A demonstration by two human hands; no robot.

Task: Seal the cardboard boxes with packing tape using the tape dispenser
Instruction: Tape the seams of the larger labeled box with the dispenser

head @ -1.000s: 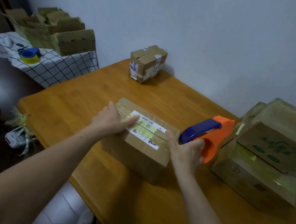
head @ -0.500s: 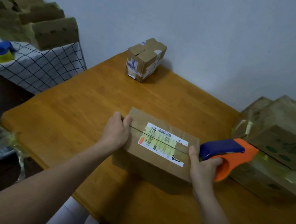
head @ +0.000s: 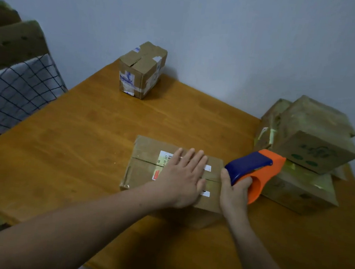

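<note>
The cardboard box (head: 145, 170) sits on the tabletop (head: 85, 136); the left hand (head: 184, 174) presses flat on its top, grip wide, while the right hand (head: 235, 191) closes its grip round the tape dispenser (head: 253, 171) at the box's right edge. A tilted dispenser may cause wrinkling or miss the seam (head: 145, 161). The label (head: 165, 157) is legible only as "4-00 027".
</note>
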